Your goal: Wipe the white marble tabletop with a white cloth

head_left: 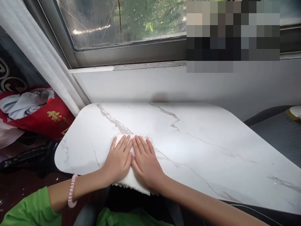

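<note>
A white cloth (131, 181) lies flat on the white marble-patterned table (192, 144), its ragged near edge hanging over the table's front edge. My left hand (118, 157) rests palm down on the cloth's left half, fingers stretched forward. Beside it, my right hand (145, 161) presses flat on the right half, fingers also extended. The thumbs and index fingers of both hands nearly meet in the middle. A pink coiled band (72, 191) circles my left wrist.
Behind the table stand a pale wall (131, 84) and a metal-framed window (131, 53). To the left are a white curtain (44, 47) and a red bag (54, 114) with clothes in it. A dark grey seat (279, 135) is at the right.
</note>
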The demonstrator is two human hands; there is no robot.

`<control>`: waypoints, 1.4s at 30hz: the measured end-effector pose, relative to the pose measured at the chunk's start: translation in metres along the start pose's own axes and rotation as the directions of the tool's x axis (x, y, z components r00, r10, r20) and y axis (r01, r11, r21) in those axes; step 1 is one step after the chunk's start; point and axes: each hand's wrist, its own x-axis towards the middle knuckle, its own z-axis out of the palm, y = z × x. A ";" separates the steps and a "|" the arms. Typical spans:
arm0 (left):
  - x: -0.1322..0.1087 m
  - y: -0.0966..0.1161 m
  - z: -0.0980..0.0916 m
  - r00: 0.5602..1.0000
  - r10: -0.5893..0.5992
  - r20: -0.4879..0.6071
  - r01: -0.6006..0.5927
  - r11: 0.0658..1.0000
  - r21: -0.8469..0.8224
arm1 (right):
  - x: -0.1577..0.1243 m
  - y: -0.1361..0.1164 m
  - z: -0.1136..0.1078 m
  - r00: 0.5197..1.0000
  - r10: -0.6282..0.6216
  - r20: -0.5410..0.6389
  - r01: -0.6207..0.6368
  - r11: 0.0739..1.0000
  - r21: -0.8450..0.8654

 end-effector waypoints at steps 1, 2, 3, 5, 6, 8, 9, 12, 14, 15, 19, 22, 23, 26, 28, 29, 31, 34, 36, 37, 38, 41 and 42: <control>0.000 -0.002 -0.001 1.000 -0.002 0.002 0.002 1.000 -0.004 | 0.001 -0.001 0.000 1.000 0.002 -0.002 -0.002 1.000 0.009; 0.002 -0.005 -0.001 1.000 -0.001 0.007 0.001 1.000 -0.007 | 0.004 -0.001 0.002 1.000 0.003 -0.003 -0.003 1.000 0.015; 0.006 -0.009 -0.001 1.000 0.003 0.014 -0.003 1.000 -0.008 | 0.009 0.000 0.004 1.000 0.007 -0.003 -0.007 1.000 0.018; 0.019 -0.022 -0.001 0.999 0.017 0.037 -0.017 1.000 -0.008 | 0.024 0.003 0.009 1.000 0.025 0.006 -0.025 0.999 0.022; 0.028 -0.031 0.000 0.998 0.023 0.050 -0.023 1.000 -0.005 | 0.034 0.005 0.013 0.999 0.037 0.012 -0.038 0.999 0.025; 0.049 -0.054 0.001 0.998 0.019 0.065 -0.019 1.000 0.003 | 0.062 0.011 0.021 0.998 0.062 0.020 -0.063 0.997 0.039; 0.062 -0.067 0.002 0.998 0.009 0.068 -0.010 1.000 0.010 | 0.079 0.015 0.026 0.997 0.073 0.019 -0.074 0.996 0.047; 0.103 -0.109 0.004 0.998 -0.041 0.050 0.040 0.999 0.034 | 0.137 0.030 0.041 0.996 0.080 0.028 -0.082 0.995 0.058; 0.131 -0.135 0.006 0.997 -0.072 0.042 0.070 0.997 0.045 | 0.175 0.041 0.051 0.996 0.085 0.032 -0.087 0.995 0.056; 0.144 -0.147 0.007 0.996 -0.084 0.039 0.082 0.995 0.048 | 0.192 0.046 0.055 0.996 0.087 0.033 -0.089 0.994 0.058; 0.186 -0.181 0.008 0.996 -0.083 0.013 0.082 0.996 0.041 | 0.241 0.063 0.070 0.995 0.102 0.014 -0.102 0.993 0.055; 0.201 -0.194 0.010 0.998 -0.064 -0.011 0.064 0.998 0.025 | 0.257 0.069 0.076 0.993 0.118 0.003 -0.118 0.992 0.035; 0.203 -0.197 0.011 0.998 -0.060 -0.017 0.060 0.998 0.019 | 0.259 0.070 0.078 0.993 0.120 0.004 -0.120 0.992 0.030; 0.204 -0.200 0.014 0.998 -0.053 -0.036 0.053 0.999 0.009 | 0.259 0.072 0.081 0.993 0.117 -0.013 -0.116 0.993 0.035; 0.203 -0.199 0.015 0.997 -0.056 -0.049 0.057 0.998 0.011 | 0.257 0.072 0.082 0.993 0.109 -0.032 -0.107 0.993 0.055; 0.201 -0.198 0.015 0.997 -0.062 -0.051 0.063 0.998 0.013 | 0.256 0.072 0.082 0.993 0.108 -0.036 -0.106 0.993 0.060; 0.198 -0.196 0.015 0.996 -0.079 -0.045 0.080 0.997 0.019 | 0.254 0.071 0.081 0.994 0.108 -0.024 -0.107 0.993 0.052; 0.188 -0.191 0.015 0.995 -0.099 -0.031 0.100 0.995 0.021 | 0.247 0.065 0.077 0.994 0.107 0.006 -0.107 0.994 0.028; 0.177 -0.187 0.014 0.995 -0.100 -0.027 0.101 0.995 0.025 | 0.238 0.057 0.074 0.995 0.104 0.013 -0.104 0.994 0.038; 0.169 -0.184 0.014 0.995 -0.101 -0.027 0.101 0.994 0.028 | 0.232 0.051 0.072 0.995 0.104 0.014 -0.104 0.993 0.049; 0.161 -0.182 0.013 0.994 -0.101 -0.027 0.102 0.994 0.032 | 0.225 0.045 0.070 0.994 0.104 0.014 -0.105 0.993 0.059; 0.128 -0.172 0.008 0.996 -0.090 -0.016 0.090 0.995 0.044 | 0.198 0.020 0.064 0.995 0.099 0.005 -0.099 0.993 0.065; 0.114 -0.168 0.006 0.997 -0.076 -0.012 0.077 0.996 0.047 | 0.187 0.011 0.061 0.996 0.094 -0.003 -0.093 0.994 0.062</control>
